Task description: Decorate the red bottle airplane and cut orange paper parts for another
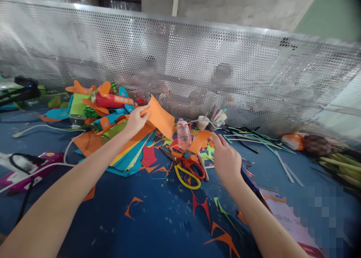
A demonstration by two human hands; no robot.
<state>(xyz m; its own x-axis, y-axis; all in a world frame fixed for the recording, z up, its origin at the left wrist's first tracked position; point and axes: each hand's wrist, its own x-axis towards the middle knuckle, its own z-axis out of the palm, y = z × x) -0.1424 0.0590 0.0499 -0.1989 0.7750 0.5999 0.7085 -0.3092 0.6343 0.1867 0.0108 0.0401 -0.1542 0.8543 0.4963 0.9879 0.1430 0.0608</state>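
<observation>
My left hand (137, 121) is closed on the corner of an orange paper sheet (162, 119), raised above the table. To its right, my right hand (228, 158) pinches the edge of a smaller, curved orange paper piece (200, 141). Between the hands stands a clear plastic bottle (184, 134) with reddish marks. Scissors (188, 178) with yellow and red handle loops lie below it, blades toward the upper left. Under my left forearm spreads a stack of coloured paper (132, 164) in blue, yellow and orange.
Bottle models with paper fins (113, 100) crowd the back left. Paper scraps (201, 207) litter the blue table (113, 220). Cups (202, 122) holding pens stand before the perforated metal screen (254, 70). A purple power strip (47, 168) with cables lies left; thin strips (262, 138) lie right.
</observation>
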